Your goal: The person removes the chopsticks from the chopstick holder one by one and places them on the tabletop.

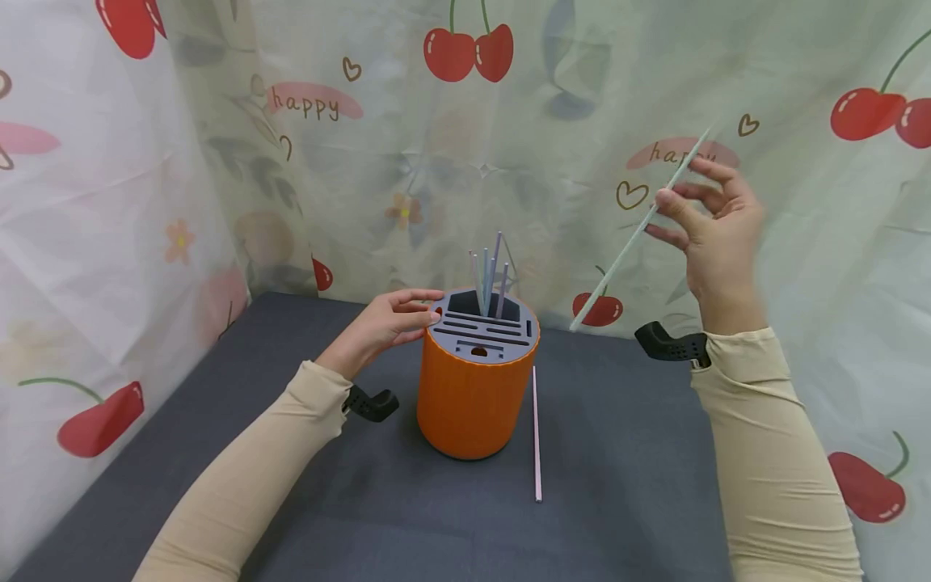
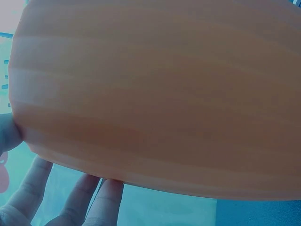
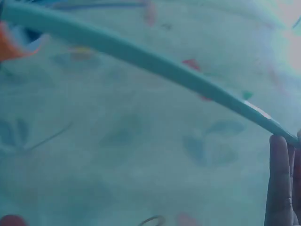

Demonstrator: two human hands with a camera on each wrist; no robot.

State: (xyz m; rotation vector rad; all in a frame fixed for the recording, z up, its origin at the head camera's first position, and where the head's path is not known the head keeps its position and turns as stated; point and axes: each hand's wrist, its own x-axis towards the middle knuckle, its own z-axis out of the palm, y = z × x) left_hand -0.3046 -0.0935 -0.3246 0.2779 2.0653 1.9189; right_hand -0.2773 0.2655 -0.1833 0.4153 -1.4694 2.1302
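In the head view, an orange pen holder (image 1: 469,408) with a grey slotted top stands upright on the dark tabletop. Several thin pastel sticks (image 1: 486,279) rise from the rear opening in its top. My left hand (image 1: 389,323) touches the holder's upper left side with fairly straight fingers, the thumb at the rim. Up close in the left wrist view, fingertips (image 2: 110,188) meet the orange wall. Raised to the right, my right hand (image 1: 716,218) pinches a long pale green stick (image 1: 618,259) between thumb and fingers. The stick slants, its lower end toward the holder.
A pink stick (image 1: 537,436) lies on the dark cloth (image 1: 618,485) just right of the holder. Cherry-patterned curtains (image 1: 385,162) enclose the back and sides. Black wrist devices (image 1: 669,343) stick out from both sleeves.
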